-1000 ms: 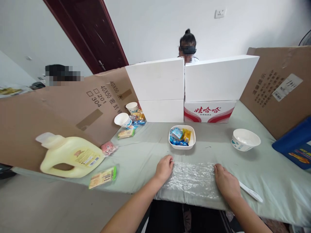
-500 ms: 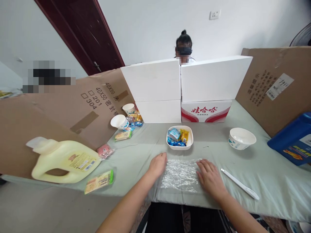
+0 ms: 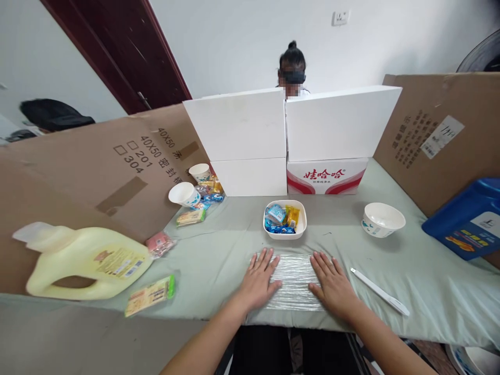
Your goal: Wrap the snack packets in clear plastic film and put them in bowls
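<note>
A clear, wrinkled plastic sheet (image 3: 294, 284) lies flat near the table's front edge, its creases running side to side. My left hand (image 3: 260, 281) rests on its left side, palm down with fingers spread. On the right side my right hand (image 3: 332, 284) presses flat, fingers stretched out. Just beyond the sheet stands a white bowl (image 3: 285, 236) with blue and yellow wrapped snacks (image 3: 281, 216) inside. A long white tool like a slim knife (image 3: 378, 291) lies to the right of my right hand.
To the left lie a yellow detergent bottle (image 3: 88, 260), snack packs (image 3: 150, 296), a pink packet (image 3: 161, 244) and paper cups (image 3: 183, 194). Rightward are a paper bowl (image 3: 383, 221) and a blue bottle (image 3: 464, 219). White boxes (image 3: 248, 127) and cardboard (image 3: 437, 135) border the table; a person (image 3: 292, 67) sits behind.
My left hand has gone from closed at the sheet's edge to spread flat on it. My right hand has flattened too. The sheet looks stretched tighter, and the view has shifted slightly.
</note>
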`<state>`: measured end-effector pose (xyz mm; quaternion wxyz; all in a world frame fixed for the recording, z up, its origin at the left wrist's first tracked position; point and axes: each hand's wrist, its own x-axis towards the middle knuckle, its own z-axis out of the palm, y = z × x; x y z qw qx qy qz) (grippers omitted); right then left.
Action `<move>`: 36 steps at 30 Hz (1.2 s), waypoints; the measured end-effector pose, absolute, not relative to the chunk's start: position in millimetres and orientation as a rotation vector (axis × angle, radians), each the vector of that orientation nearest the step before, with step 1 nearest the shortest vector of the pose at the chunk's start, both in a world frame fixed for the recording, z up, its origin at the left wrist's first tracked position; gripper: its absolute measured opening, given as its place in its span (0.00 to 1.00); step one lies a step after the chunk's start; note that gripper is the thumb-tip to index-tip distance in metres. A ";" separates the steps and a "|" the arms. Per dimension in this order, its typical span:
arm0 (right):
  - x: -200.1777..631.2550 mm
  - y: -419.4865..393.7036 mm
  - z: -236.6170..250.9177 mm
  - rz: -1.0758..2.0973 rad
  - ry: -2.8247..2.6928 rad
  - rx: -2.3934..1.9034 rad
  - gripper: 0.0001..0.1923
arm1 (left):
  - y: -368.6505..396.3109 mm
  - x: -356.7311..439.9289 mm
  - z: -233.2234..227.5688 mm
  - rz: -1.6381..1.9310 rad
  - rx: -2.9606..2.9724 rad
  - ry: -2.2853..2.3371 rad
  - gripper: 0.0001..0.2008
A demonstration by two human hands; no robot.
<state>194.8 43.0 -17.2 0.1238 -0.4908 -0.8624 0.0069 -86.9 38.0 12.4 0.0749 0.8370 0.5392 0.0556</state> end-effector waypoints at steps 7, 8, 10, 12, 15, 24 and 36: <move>221.5 20.7 -0.6 0.086 -2.505 -1.312 0.39 | 18.7 -132.0 27.7 0.420 2.446 1.832 0.21; 225.1 14.2 3.3 0.152 -2.568 -1.213 0.39 | 10.3 -132.6 30.5 0.450 2.504 1.683 0.20; 232.1 0.4 7.9 0.271 -2.662 -1.070 0.41 | -6.7 -131.3 34.3 0.425 2.573 1.368 0.21; 238.5 -12.9 7.9 0.305 -2.686 -1.037 0.37 | -20.5 -129.5 35.0 0.376 2.566 1.208 0.25; 245.3 -29.4 5.2 0.269 -2.644 -1.051 0.24 | -32.8 -129.8 33.5 0.394 2.515 1.198 0.20; 241.5 -36.2 19.6 0.596 -2.257 -1.250 0.11 | -24.1 -127.0 53.3 0.481 2.249 1.268 0.08; 229.4 3.0 4.4 0.297 -2.166 -1.888 0.17 | 46.5 -82.5 44.4 -0.170 2.332 1.846 0.11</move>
